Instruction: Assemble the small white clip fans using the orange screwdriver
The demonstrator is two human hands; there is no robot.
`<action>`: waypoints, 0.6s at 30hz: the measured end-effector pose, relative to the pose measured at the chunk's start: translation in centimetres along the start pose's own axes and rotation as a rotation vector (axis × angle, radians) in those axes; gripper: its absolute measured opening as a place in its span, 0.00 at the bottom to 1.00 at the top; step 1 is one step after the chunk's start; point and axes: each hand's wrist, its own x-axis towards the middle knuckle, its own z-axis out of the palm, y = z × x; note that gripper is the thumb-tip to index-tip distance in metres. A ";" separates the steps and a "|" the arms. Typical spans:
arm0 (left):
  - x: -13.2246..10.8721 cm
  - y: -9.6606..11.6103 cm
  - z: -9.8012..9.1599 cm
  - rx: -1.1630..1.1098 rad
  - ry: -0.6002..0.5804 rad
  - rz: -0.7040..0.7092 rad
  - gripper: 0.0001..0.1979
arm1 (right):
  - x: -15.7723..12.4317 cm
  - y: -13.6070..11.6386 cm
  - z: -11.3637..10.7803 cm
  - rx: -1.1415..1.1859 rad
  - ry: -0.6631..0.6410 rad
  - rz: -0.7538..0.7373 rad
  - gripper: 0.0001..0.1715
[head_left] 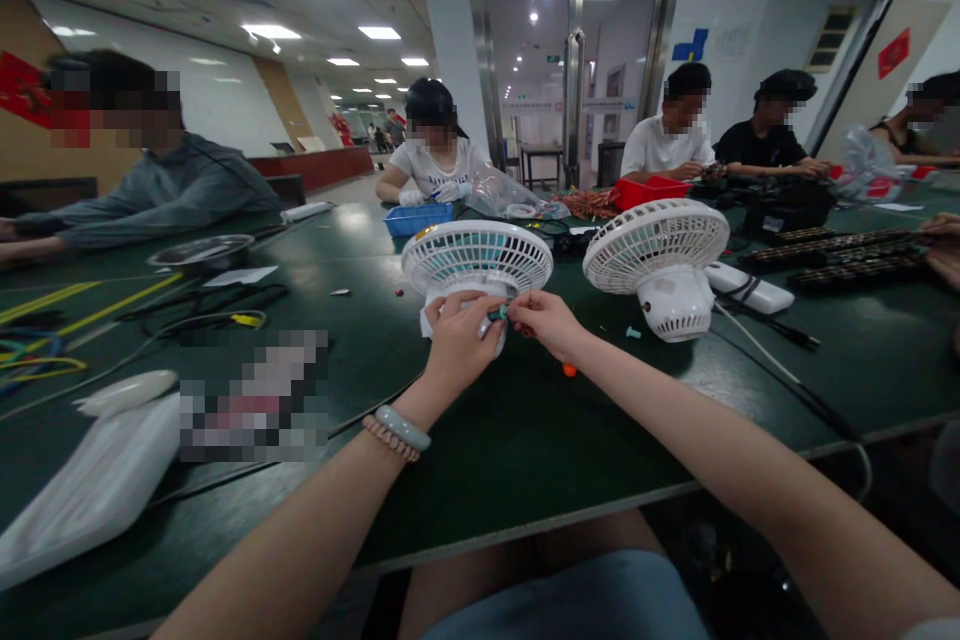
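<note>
A white fan with a round grille lies in front of me, its motor housing turned my way. My left hand is closed around that housing. By its thumb sits a small dark teal piece; whether it is fixed to the fan I cannot tell. My right hand is closed in a pinch at the piece's right side, and what its fingertips hold is too small to make out. Below the right wrist lies a small orange object. The fan's lower part is mostly hidden by my hands.
Another white fan stands at right, near a power strip and a small light-blue piece. A blue bin and a red bin are farther back. White wrapped package and cables lie left. Several people sit around the table.
</note>
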 end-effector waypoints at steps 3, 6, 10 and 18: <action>0.0 0.0 0.0 0.001 0.004 0.003 0.12 | 0.0 0.1 0.0 -0.049 0.008 -0.045 0.10; 0.0 0.0 -0.1 0.002 -0.004 -0.001 0.12 | -0.3 0.0 0.0 -0.074 0.020 -0.069 0.09; 0.0 0.0 -0.1 0.007 -0.004 -0.004 0.12 | -0.7 -0.2 0.2 -0.072 0.017 -0.101 0.09; 0.0 0.0 0.0 0.016 0.000 0.000 0.11 | -1.2 0.0 0.1 -0.270 0.029 -0.225 0.06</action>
